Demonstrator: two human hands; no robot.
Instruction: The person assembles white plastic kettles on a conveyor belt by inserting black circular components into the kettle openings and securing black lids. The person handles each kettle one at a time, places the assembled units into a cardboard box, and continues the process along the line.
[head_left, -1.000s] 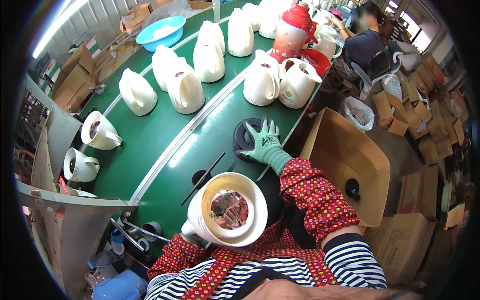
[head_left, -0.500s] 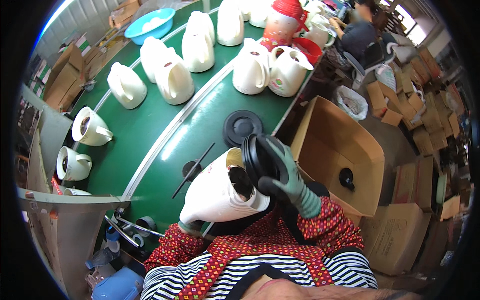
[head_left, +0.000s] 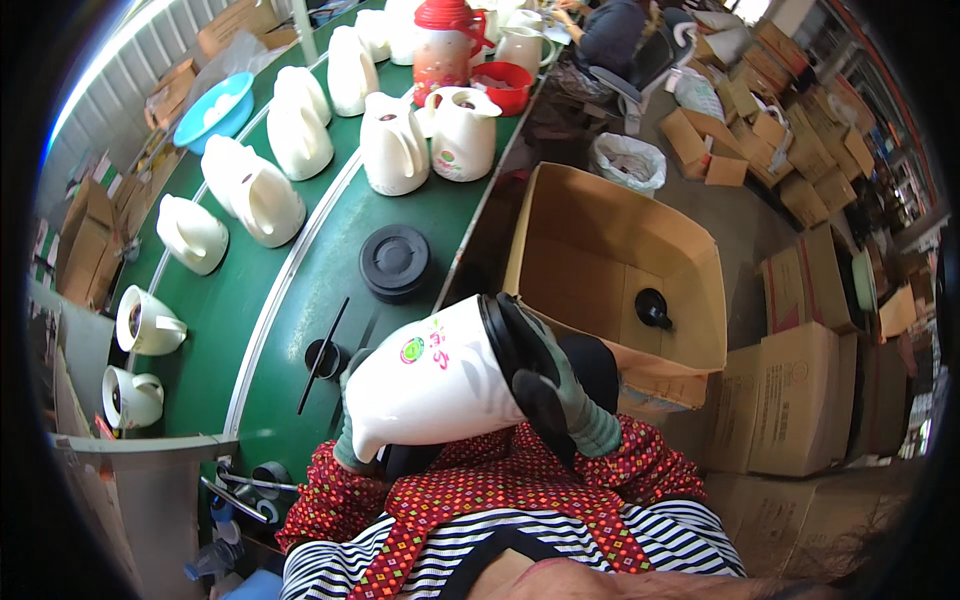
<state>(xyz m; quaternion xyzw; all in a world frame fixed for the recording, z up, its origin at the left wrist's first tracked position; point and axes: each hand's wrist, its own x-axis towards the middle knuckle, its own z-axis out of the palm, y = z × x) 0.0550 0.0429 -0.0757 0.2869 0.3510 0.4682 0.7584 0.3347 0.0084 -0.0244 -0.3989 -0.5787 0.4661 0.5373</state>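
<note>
A white thermos jug shell (head_left: 425, 390) with a pink and green print lies tilted across my lap, its spout toward the lower left. My left hand (head_left: 346, 440), in a grey-green glove and partly hidden behind the jug, is closed around its spout end. A round black base (head_left: 496, 335) sits against the wide end of the jug. My right hand (head_left: 562, 395), gloved with dark fingertips, grips this base and presses it to the jug. Whether it is fully seated I cannot tell. Nearby on the green table (head_left: 300, 325) lie more round black bases (head_left: 395, 262), seemingly stacked.
A thin black bar (head_left: 322, 355) on a round foot stands left of the jug. Several white jugs (head_left: 270, 205), a red flask (head_left: 442, 55) and a red bowl (head_left: 505, 88) stand farther back. At right, an open carton (head_left: 600, 270) holds a black funnel-like piece (head_left: 653, 308).
My right hand has brought the black base from beside the jug's open end onto it. The jug has turned, so its print now shows. The whole view has shifted.
</note>
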